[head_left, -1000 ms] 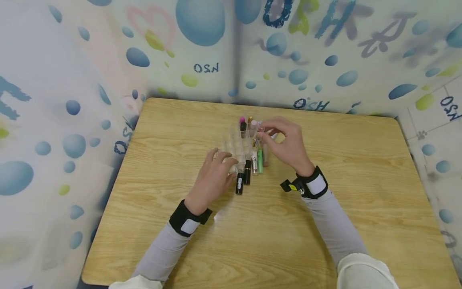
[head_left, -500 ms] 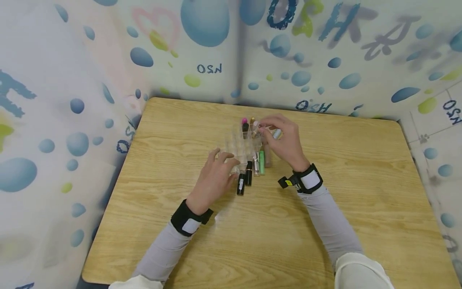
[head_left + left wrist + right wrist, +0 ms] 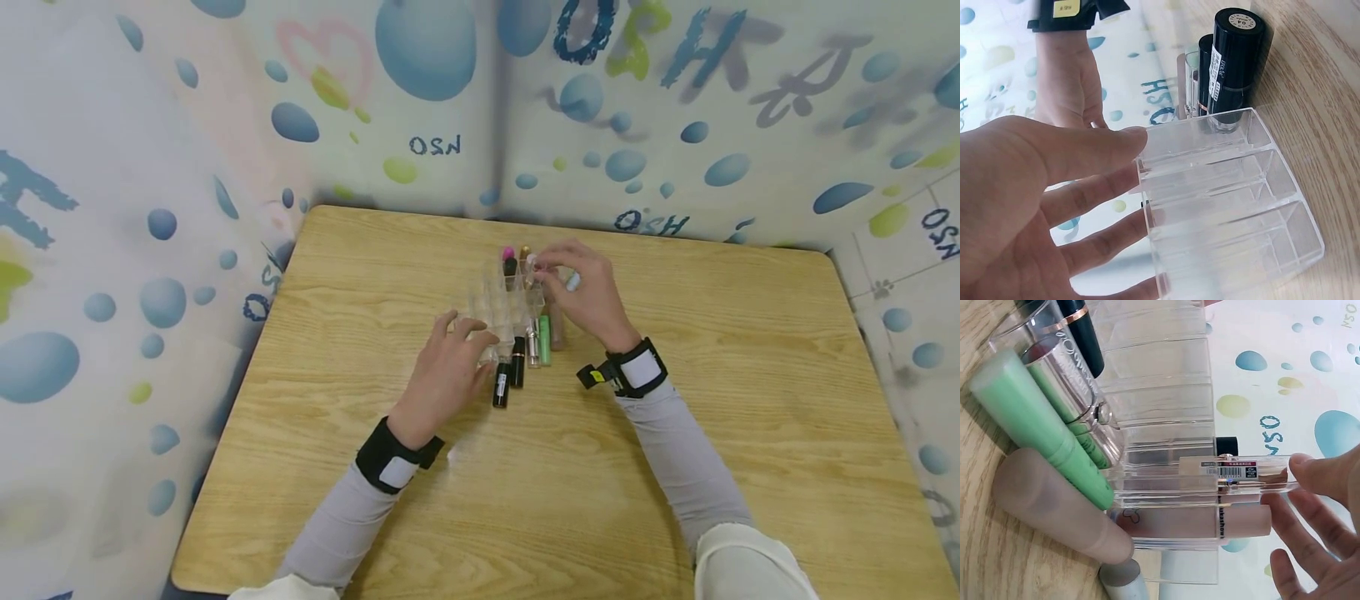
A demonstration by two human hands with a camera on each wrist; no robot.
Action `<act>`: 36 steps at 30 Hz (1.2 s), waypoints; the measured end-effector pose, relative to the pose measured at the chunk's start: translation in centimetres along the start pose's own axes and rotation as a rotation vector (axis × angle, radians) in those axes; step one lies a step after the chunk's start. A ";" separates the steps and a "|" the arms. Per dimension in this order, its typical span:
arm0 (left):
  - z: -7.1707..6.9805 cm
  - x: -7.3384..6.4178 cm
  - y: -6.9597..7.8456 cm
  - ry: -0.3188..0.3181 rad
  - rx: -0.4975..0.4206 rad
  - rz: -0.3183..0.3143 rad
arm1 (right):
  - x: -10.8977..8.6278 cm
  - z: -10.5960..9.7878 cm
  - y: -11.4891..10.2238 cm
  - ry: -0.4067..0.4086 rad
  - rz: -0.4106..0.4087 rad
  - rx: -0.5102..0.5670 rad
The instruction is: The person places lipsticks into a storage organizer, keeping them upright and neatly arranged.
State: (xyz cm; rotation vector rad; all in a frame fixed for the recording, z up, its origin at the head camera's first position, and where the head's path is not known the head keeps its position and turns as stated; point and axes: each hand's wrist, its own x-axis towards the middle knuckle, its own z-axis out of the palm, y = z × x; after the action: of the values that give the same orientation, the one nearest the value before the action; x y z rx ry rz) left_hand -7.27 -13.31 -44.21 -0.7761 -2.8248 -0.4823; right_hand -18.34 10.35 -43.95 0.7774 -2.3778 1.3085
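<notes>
Our right hand [image 3: 592,292] pinches a clear tube [image 3: 1241,470] near its top between thumb and fingers; its labelled lower part shows through the clear organizer [image 3: 1172,369], so we judge it partway into a cell, just beside an upright pink tube [image 3: 1247,520]; how deep the tip sits, we cannot tell. Our left hand [image 3: 446,367] has its fingers spread, touching the organizer's rim at the end nearer us.

To do this well, we should align the tube with the cell walls, lower it straight and let go only once it meets the bottom; a tilt could knock the pink tube or catch on a divider; a light steadying touch from the left hand should suffice, as the plastic might slide on the surface [image 3: 787,400]; we would also mind the green tube [image 3: 1054,425] and beige tube [image 3: 1060,506] just beside the organizer, which could roll if nudged.
</notes>
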 end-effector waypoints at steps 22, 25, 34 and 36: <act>0.5 -0.2 0.3 -0.010 -0.026 -0.019 | -0.9 0.8 1.5 -0.091 0.054 0.018; 0.5 -0.2 0.3 -0.008 -0.025 -0.024 | -0.9 0.9 1.7 -0.105 0.055 0.006; 0.3 -0.1 0.1 0.008 -0.025 -0.019 | -0.6 1.2 1.7 -0.107 0.049 0.025; 0.2 -0.1 0.1 0.008 -0.022 -0.019 | -0.6 1.2 1.8 -0.106 0.054 0.025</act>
State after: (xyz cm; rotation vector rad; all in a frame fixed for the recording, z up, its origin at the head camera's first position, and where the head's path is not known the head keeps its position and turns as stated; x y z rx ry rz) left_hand -7.19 -13.24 -44.41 -0.7504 -2.8263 -0.5193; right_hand -18.96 10.27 -46.07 0.8137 -2.4859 1.3525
